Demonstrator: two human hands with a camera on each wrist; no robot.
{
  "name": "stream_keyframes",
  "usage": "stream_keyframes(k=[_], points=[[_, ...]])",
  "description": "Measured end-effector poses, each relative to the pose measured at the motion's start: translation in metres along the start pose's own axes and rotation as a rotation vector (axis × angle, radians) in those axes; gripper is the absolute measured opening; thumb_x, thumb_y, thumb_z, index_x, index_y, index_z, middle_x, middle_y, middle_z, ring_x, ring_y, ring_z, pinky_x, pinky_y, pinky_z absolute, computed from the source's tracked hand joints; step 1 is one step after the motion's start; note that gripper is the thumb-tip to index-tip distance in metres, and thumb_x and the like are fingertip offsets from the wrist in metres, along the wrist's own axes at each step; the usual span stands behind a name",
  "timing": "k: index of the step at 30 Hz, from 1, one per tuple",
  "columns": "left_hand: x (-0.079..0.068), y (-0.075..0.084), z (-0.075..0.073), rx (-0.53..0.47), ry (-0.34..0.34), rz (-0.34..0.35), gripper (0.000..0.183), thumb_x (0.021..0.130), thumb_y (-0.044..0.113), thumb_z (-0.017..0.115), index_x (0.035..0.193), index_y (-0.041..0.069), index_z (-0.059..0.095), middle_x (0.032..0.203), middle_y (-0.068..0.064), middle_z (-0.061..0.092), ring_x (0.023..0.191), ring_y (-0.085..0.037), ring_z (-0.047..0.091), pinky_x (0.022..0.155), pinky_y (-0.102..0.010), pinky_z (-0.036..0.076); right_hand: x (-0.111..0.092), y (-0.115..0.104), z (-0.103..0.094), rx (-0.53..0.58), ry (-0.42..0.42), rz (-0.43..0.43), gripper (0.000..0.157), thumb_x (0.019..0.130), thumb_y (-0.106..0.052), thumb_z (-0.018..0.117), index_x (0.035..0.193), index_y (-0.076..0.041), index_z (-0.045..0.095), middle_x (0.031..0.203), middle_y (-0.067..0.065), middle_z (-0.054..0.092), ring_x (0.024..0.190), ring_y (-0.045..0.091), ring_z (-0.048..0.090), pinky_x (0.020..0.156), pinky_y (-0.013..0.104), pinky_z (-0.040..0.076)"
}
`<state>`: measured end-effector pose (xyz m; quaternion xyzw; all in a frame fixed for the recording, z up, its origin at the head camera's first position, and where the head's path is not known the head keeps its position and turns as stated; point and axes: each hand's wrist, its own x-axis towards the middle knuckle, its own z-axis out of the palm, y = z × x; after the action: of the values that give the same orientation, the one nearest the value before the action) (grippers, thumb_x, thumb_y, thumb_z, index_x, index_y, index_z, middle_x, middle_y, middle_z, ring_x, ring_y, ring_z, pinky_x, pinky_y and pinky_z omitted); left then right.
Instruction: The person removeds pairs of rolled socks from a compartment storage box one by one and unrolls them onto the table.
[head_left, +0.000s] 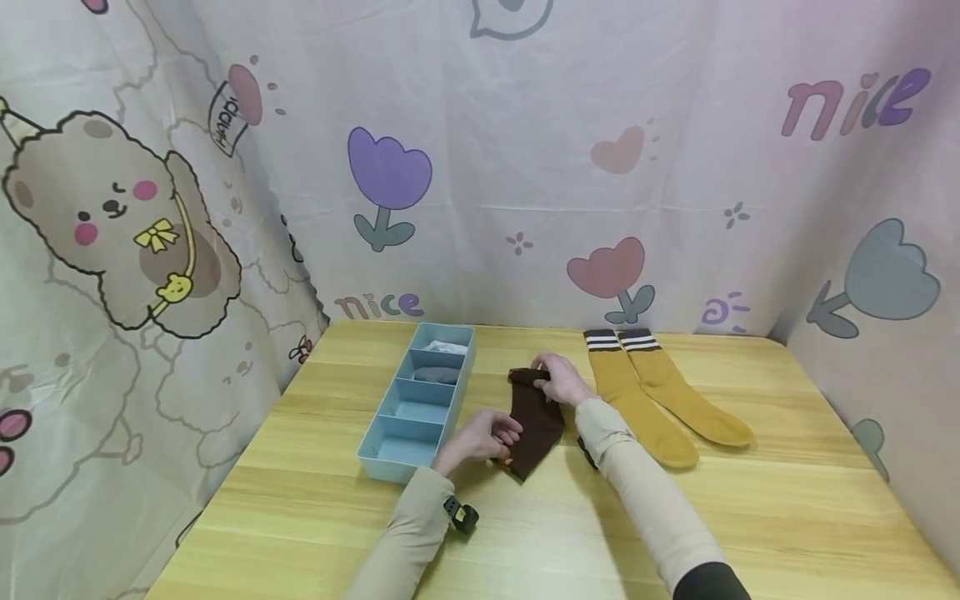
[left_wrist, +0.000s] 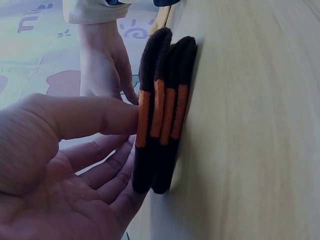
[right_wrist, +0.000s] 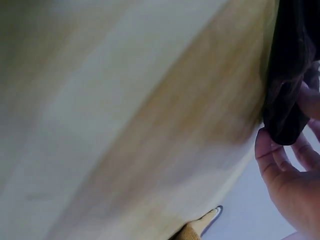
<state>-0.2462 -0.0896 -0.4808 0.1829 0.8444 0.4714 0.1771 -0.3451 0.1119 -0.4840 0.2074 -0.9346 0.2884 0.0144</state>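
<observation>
A folded pair of dark brown socks (head_left: 534, 429) lies on the table between my hands. Its near edge shows stacked layers with orange bands (left_wrist: 157, 117) in the left wrist view. My left hand (head_left: 483, 437) rests at that near edge, its thumb touching the top layer and its other fingers loosely extended over the fabric. At the far end, my right hand (head_left: 561, 381) pinches the rolled edge; in the right wrist view its thumb and fingers (right_wrist: 272, 162) are around the dark fabric. Part of the right hand is cut off there.
Left of the socks stands a blue divided box (head_left: 405, 471), with white cloth (head_left: 446, 347) and a grey folded item (head_left: 437, 375) in its two far compartments. Two mustard socks (head_left: 648, 417) with striped cuffs lie flat on the right. A printed curtain (head_left: 487, 167) hangs behind the table.
</observation>
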Motion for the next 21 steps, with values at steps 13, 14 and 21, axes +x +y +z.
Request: stream_keyframes(k=[13,14,21], points=[[0.0005,0.0006,0.0013,-0.006,-0.007,-0.001,0.045,0.066,-0.021,0.057,0.109,-0.012,0.067,0.097,-0.021,0.072,0.082,-0.013,0.063,0.068,-0.012,0.048,-0.0002,0.0061,0.0008,0.022,-0.002,-0.015,0.036,0.091,-0.005,0.068,0.125,-0.002,0.058,0.121,0.028,0.060,0.115,0.044,0.055,0.102,0.056,0.045],[0.0006,0.0004,0.0015,-0.006,-0.009,-0.005,0.045,0.066,-0.021,0.057,0.109,-0.012,0.067,0.097,-0.020,0.072,0.082,-0.013,0.063,0.069,-0.013,0.048,-0.0002,0.0058,0.0001,0.019,-0.011,-0.012,0.038,0.089,-0.005,0.070,0.125,-0.003,0.058,0.120,0.027,0.059,0.114,0.044,0.055,0.101,0.056,0.045],[-0.0007,0.0014,0.0025,-0.004,-0.012,-0.014,0.046,0.066,-0.022,0.056,0.110,-0.011,0.067,0.096,-0.019,0.072,0.080,-0.011,0.061,0.069,-0.015,0.049,0.0057,0.0074,-0.0011,-0.028,0.046,-0.002,0.027,0.088,-0.001,0.069,0.115,0.000,0.064,0.106,0.023,0.067,0.100,0.038,0.063,0.092,0.052,0.051]])
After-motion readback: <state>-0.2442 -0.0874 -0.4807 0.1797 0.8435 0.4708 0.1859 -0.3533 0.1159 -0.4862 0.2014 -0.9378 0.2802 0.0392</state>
